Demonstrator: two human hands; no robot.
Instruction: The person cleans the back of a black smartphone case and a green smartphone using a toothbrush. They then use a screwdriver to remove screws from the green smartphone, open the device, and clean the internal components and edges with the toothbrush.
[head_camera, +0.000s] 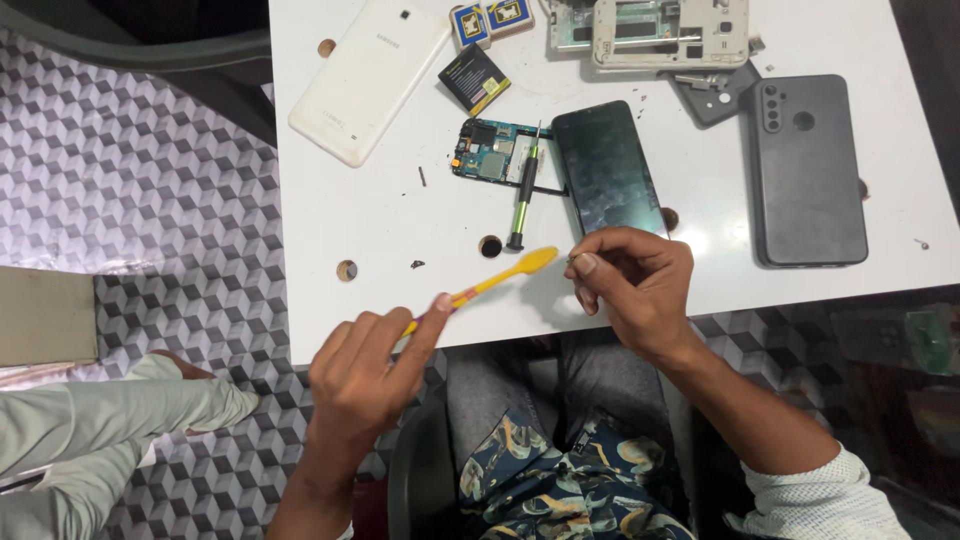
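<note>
Holding a yellow brush (500, 277) in closed left hand (365, 375), right hand (635, 280) fingertips pinched together beside its head, above white table (390, 215).

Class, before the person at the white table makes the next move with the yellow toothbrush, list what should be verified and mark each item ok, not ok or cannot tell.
1. Left hand grips the yellow toothbrush by its handle: ok.
2. Brush head points toward the right hand: ok.
3. Whatever the right hand's fingers pinch: cannot tell, too small to see.
4. Circuit board lies flat on the table: ok.
5. Green screwdriver is clear of the board: not ok, it lies across the board's edge.
6. Loose dark screws are gathered: not ok, scattered.
</note>
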